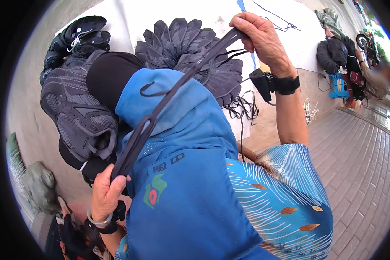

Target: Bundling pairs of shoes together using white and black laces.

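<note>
1. Grip, 1 o'clock: the right hand (262, 38) pinches the upper end of a bundle of dark laces (170, 95) between thumb and bent fingers.
2. Grip, 8 o'clock: the left hand (106, 193) pinches the lower end, its thumb pressed over the gathered strands.
3. The bundle runs drawn out from 8 to 1 o'clock, with a loop parting just above the left hand. Good practice, in judgement: keep both pinches firm and the pull even, so that the strands lie parallel; smooth that parted loop before easing the tension, since slack would invite tangling.
4. Beneath the bundle: a blue apron (182, 195), toward 6 o'clock. A fold could catch a strand, so the bundle is best held above it.
5. At 9 o'clock: a grey shoe (79, 113).
6. At 12 o'clock: dark grey pieces (182, 47) fanned out on a white surface (195, 8).
7. At 2 o'clock: loose black laces (242, 107); farther out, a blue stool (339, 86).
</note>
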Demonstrator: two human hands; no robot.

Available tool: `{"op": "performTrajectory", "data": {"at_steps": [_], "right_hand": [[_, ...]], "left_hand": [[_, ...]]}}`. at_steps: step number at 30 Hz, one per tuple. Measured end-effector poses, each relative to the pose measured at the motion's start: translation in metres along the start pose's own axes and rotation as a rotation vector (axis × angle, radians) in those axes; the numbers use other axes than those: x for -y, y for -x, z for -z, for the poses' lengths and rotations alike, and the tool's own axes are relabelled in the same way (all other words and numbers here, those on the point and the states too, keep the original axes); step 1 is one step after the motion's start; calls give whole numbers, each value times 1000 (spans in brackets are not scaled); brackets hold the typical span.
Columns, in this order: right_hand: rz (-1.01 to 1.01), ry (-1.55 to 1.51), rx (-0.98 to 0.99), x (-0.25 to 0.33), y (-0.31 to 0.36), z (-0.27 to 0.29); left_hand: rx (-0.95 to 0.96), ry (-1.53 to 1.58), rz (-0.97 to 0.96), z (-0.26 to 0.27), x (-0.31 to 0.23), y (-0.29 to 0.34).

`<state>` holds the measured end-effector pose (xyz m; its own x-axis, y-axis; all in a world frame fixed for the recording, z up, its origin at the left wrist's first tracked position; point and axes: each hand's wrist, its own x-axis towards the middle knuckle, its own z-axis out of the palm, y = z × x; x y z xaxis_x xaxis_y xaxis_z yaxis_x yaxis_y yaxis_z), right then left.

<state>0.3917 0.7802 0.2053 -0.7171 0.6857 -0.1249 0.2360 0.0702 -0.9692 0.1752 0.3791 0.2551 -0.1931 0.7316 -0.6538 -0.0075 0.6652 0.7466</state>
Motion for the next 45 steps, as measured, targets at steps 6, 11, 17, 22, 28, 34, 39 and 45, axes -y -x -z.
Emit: {"op": "performTrajectory", "data": {"at_steps": [6,11,17,22,28,34,39,45], "right_hand": [[-107,9,-103,-42,-5,-32],[-235,-86,41,-40,-4,-34],[75,825,-84,-83,-12,-14],[-33,894,-114,-53,-2,-21],[-52,297,547,-6,27,-82],[17,365,501,-29,50,-114],[136,562,202,-7,9,-86],[192,616,-87,-4,-21,-66]], "left_hand": [[-59,287,206,29,42,80],[-184,317,356,26,42,119],[86,-202,303,1,52,52],[-5,-255,50,-5,45,36],[-165,-212,-103,-21,36,-10],[-154,-260,-232,-30,44,-32],[-177,119,-58,-14,44,-12],[-205,259,-172,-21,50,-3]]}}
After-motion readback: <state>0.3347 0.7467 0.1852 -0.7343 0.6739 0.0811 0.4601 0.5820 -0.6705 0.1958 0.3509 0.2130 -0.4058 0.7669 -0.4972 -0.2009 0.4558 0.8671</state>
